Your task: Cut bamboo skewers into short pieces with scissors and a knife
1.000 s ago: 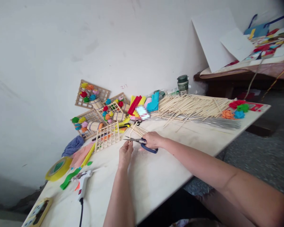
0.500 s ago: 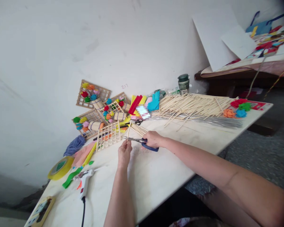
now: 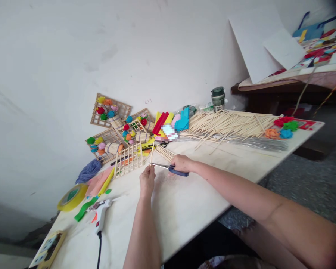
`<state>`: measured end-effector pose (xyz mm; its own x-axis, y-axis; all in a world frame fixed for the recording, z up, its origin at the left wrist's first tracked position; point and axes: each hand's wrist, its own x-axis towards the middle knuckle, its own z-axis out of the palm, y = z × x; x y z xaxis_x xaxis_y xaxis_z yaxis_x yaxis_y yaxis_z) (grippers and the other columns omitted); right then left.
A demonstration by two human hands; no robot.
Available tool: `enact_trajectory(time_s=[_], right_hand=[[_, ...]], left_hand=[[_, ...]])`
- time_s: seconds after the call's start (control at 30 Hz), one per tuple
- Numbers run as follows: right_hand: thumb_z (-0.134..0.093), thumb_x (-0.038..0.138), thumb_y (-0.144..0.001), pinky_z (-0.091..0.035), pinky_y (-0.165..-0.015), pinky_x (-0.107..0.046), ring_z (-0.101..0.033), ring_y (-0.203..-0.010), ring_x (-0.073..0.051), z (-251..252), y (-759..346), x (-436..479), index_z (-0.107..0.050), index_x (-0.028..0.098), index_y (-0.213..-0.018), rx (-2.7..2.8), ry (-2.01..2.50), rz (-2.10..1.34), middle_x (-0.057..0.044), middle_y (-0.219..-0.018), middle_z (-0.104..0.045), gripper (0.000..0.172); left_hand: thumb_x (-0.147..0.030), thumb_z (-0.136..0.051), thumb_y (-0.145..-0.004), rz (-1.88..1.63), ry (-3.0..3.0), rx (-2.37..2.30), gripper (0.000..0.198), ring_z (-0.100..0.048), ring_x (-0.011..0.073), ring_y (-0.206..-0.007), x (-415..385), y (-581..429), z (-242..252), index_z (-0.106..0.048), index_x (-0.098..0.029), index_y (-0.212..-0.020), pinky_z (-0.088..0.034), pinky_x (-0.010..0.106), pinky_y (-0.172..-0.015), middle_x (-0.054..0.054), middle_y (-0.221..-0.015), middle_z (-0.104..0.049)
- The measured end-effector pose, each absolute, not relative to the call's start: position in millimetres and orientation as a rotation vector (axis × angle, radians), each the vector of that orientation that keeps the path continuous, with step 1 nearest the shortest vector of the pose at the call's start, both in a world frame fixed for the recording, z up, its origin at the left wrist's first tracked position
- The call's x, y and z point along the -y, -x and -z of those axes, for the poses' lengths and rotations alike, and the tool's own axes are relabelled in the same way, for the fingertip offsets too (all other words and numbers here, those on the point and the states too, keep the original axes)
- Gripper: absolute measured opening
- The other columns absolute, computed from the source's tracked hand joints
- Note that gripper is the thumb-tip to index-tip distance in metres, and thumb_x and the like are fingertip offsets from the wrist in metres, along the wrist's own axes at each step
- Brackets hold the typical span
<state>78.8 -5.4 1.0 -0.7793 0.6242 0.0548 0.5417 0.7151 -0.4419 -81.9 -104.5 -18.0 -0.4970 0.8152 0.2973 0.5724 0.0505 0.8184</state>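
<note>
My left hand [image 3: 147, 181] pinches a thin wooden stick [image 3: 152, 153] that points up and away over the table. In my right hand [image 3: 182, 164] is a pair of scissors [image 3: 179, 172] with dark blue handles. The blades reach left and lie across the stick just above my left fingertips. Beyond my right hand lies a small bundle of sticks [image 3: 164, 153]. A lattice panel of sticks [image 3: 128, 160] rests to the left of the held stick.
A glue gun [image 3: 101, 216] with a black cord and a yellow tape roll [image 3: 72, 198] are at the left. Finished lattices with paper flowers [image 3: 109, 112] lean on the wall. A large stick pile [image 3: 229, 125], wires [image 3: 257, 144] and a dark green cup [image 3: 218, 99] stand behind.
The scissor blades have closed further across the stick, and the handles have come closer together. My left hand has stayed in nearly the same place.
</note>
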Motion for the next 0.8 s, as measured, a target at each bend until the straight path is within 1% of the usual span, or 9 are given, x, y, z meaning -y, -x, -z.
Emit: enact_trajectory(time_s=[0.17, 0.3, 0.37, 0.63, 0.8], right_hand=[[-0.05, 0.072, -0.055, -0.033, -0.049, -0.023, -0.059, -0.07, -0.02, -7, -82, 7, -0.067, 0.019, -0.072, 2.78, 0.982, -0.477, -0.008, -0.077, -0.066, 0.058], [-0.048, 0.071, -0.057, -0.035, -0.052, -0.024, -0.059, -0.074, -0.022, -7, -83, 4, -0.067, 0.02, -0.076, 2.81, 0.96, -0.369, -0.009, -0.081, -0.066, 0.058], [-0.049, 0.07, -0.057, -0.035, -0.052, -0.024, -0.06, -0.075, -0.022, -5, -83, 2, -0.067, 0.02, -0.077, 2.813, 0.944, -0.348, -0.008, -0.082, -0.067, 0.057], [-0.05, 0.067, -0.059, -0.033, -0.051, -0.023, -0.059, -0.074, -0.02, 1, -82, -4, -0.067, 0.021, -0.077, 2.802, 0.89, -0.341, -0.007, -0.081, -0.066, 0.053], [-0.051, 0.068, -0.058, -0.031, -0.049, -0.022, -0.058, -0.069, -0.018, 5, -79, -3, -0.067, 0.022, -0.073, 2.779, 0.906, -0.443, -0.005, -0.075, -0.066, 0.051]], left_hand=[[-0.049, -0.042, -0.075, -1.357, -1.415, -2.029, 0.033, -0.029, 0.006, -0.041, 104, 73, 16, -0.046, -0.018, -0.065, -0.022, 0.018, -0.041, -0.007, -0.044, -0.035], [-0.05, -0.046, -0.073, -1.393, -1.377, -1.922, 0.033, -0.028, 0.005, -0.04, 101, 73, 21, -0.045, -0.018, -0.066, -0.02, 0.017, -0.039, -0.009, -0.043, -0.03], [-0.051, -0.048, -0.071, -1.404, -1.353, -1.879, 0.033, -0.027, 0.0043, -0.038, 100, 74, 23, -0.045, -0.018, -0.068, -0.019, 0.017, -0.039, -0.009, -0.043, -0.029], [-0.052, -0.047, -0.072, -1.38, -1.347, -1.872, 0.035, -0.023, 0.003, -0.035, 105, 73, 16, -0.051, -0.017, -0.075, -0.019, 0.017, -0.037, -0.01, -0.042, -0.033], [-0.052, -0.045, -0.072, -1.407, -1.349, -1.924, 0.035, -0.024, 0.0033, -0.035, 105, 79, 19, -0.05, -0.018, -0.072, -0.021, 0.017, -0.038, -0.009, -0.042, -0.034]])
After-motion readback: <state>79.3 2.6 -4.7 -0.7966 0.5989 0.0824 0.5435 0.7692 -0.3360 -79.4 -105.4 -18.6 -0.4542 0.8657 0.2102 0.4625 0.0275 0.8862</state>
